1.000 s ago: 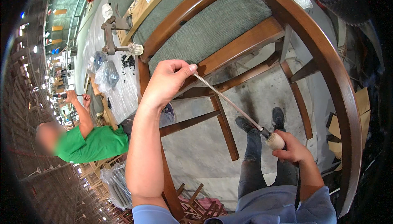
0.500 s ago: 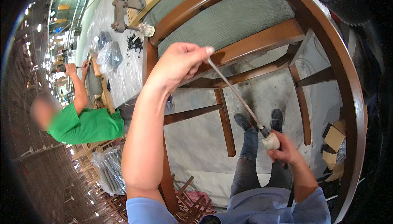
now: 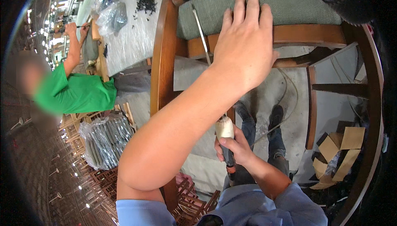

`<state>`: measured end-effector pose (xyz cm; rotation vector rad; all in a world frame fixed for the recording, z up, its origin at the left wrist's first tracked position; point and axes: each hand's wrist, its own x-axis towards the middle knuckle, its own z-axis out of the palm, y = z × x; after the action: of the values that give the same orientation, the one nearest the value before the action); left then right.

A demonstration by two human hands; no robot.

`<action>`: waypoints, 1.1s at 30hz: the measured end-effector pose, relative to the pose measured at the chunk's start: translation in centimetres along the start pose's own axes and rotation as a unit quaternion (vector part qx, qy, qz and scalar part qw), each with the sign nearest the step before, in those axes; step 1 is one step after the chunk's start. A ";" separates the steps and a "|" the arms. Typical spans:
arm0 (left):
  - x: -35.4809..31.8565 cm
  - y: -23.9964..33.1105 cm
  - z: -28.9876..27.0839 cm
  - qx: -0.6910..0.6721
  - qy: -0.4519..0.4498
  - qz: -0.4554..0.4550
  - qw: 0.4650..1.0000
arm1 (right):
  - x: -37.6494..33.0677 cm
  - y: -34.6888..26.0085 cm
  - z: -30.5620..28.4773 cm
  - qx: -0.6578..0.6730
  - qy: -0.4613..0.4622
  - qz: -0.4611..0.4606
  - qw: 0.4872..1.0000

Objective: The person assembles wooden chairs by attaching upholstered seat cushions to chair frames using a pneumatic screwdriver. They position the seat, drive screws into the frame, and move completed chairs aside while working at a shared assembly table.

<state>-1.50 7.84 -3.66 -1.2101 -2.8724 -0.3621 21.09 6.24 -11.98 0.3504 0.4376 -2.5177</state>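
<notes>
A dark brown wooden chair (image 3: pixel 162 56) with a grey-green woven cushion (image 3: pixel 289 3) lies in front of me. My left hand (image 3: pixel 248 40) rests flat on the cushion and its front rail, fingers stretched out and holding nothing. Lower down, my right hand (image 3: pixel 239 146) is closed around a power screwdriver (image 3: pixel 225 130) with a white-wrapped nose and a dark handle. Its long thin metal shaft (image 3: pixel 200 28) passes behind my left forearm. The tip shows over the cushion, left of my fingers; whether it touches cannot be made out.
A plastic-covered table (image 3: pixel 124 50) at left bears a pile of small black pieces (image 3: pixel 146 3) and clear plastic bags (image 3: pixel 112 17). A co-worker in a green shirt (image 3: pixel 84 93) stands beyond. Wrapped cushions (image 3: pixel 108 139) lie lower left, an open cardboard box (image 3: pixel 337 155) at right.
My left hand has left the shaft's tip and lies spread on the cushion. The right hand has brought the screwdriver leftward, its shaft now steeper and its tip over the cushion.
</notes>
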 end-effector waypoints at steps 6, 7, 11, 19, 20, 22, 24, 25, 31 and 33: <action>-0.7 0.1 1.4 -0.007 0.059 -0.007 0.998 | 0.8 -0.4 1.7 0.024 0.015 0.012 1.000; -0.7 0.1 1.6 0.000 0.069 -0.008 0.998 | 0.9 -0.6 1.9 0.026 0.019 0.017 0.999; -0.7 0.7 1.5 0.061 0.044 -0.020 0.997 | 1.0 -1.1 2.3 0.032 0.032 0.020 0.999; -0.4 0.8 0.0 -0.017 -0.087 -0.057 0.994 | 1.6 -0.1 2.2 0.010 0.025 0.021 0.999; -0.4 0.8 -0.1 -0.027 -0.089 -0.055 0.994 | 1.7 -0.3 2.2 0.005 0.026 0.020 0.999; -0.6 0.9 0.0 -0.003 -0.044 -0.038 0.998 | 1.8 -0.6 2.5 -0.001 0.025 0.020 0.999; -1.0 1.0 0.5 0.038 0.026 -0.014 0.999 | 1.8 -0.7 2.6 -0.002 0.022 0.018 1.000; -1.0 1.0 0.7 0.048 0.048 -0.007 0.998 | 1.9 -0.7 2.6 0.000 0.019 0.017 1.000; -0.6 0.9 0.0 -0.005 0.001 -0.012 1.000 | 1.8 -0.2 2.7 -0.001 0.006 0.005 1.000; -0.6 0.7 0.2 0.004 -0.004 -0.011 1.000 | 1.9 -0.1 3.6 -0.003 0.027 0.011 1.000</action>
<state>-0.53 7.96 -3.75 -1.1830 -2.8921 -0.3469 18.92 4.07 -9.34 0.4188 0.4599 -2.4903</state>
